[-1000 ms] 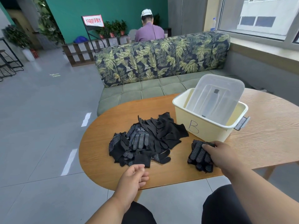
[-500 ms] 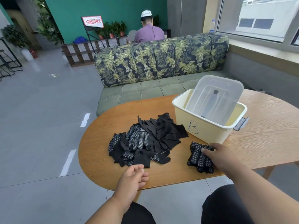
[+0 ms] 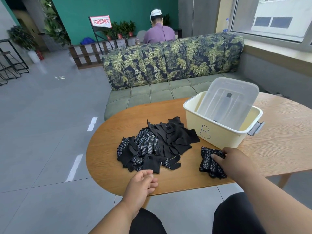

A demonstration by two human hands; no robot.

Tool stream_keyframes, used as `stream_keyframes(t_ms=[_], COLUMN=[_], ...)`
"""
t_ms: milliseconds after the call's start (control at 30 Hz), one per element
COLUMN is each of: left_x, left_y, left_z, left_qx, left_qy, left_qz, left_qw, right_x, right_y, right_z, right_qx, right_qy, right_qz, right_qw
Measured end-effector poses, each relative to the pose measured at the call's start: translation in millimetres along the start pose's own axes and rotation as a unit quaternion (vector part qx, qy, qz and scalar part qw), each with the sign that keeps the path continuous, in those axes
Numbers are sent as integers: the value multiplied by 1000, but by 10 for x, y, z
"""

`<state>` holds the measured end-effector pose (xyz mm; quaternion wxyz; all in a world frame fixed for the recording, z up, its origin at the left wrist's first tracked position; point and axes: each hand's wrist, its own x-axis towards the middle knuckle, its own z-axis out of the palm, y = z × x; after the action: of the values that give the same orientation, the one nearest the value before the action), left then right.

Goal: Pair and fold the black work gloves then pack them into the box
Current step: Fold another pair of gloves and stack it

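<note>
Folded pair of black dotted work gloves [image 3: 211, 163] near the right front edge of the wooden surface [image 3: 278, 149], just in front of the cream box [image 3: 217, 132] marked "B". Grasped by the right hand [image 3: 231, 162], thumb pressed on top. Loose pile of black gloves [image 3: 152, 146] to the left, mid-surface. Clear lid [image 3: 228, 102] propped tilted inside the box. Left hand [image 3: 140, 186] loosely curled, holding nothing, at the near edge. Leaf-patterned sofa [image 3: 168, 65] beyond.
</note>
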<state>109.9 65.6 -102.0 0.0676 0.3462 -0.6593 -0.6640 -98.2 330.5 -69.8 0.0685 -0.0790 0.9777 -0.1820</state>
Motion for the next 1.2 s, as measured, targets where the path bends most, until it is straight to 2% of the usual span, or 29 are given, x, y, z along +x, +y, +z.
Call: stream_keyframes(t_ms=[100, 167, 267, 300, 367, 467, 600, 733, 867, 1200], left_x=[0, 3, 19, 21, 22, 30, 43, 55, 55, 33], left_y=[22, 24, 2, -3, -21, -54, -86, -153, -175, -167], left_z=[18, 16, -15, -11, 2, -11, -61, -71, -70, -77], left_qx=[40, 159, 391, 433, 483, 511, 513, 513, 523, 530], left_qy=[-5, 14, 70, 73, 63, 38, 30, 37, 40, 37], left_qz=[19, 75, 192, 203, 184, 151, 149, 164, 165, 166], left_qw=[999, 984, 898, 876, 854, 846, 845, 842, 835, 831], right_x=[-28, -75, -188, -227, -290, -266, -179, -142, -74, 79], right_y=[-29, -81, -216, -264, -349, -382, -317, -231, -115, 44], right_z=[10, 18, 88, 127, 185, 170, 125, 135, 92, 64], right_qx=[-40, -72, -84, -94, -118, -119, -120, -12, 113, 181], right_qy=[50, 87, 119, 124, 115, 77, 51, -4, -25, -44], right_qz=[-24, -60, -123, -135, -139, -115, -78, -59, -56, -46], right_qw=[998, 992, 982, 979, 976, 983, 988, 998, 992, 981])
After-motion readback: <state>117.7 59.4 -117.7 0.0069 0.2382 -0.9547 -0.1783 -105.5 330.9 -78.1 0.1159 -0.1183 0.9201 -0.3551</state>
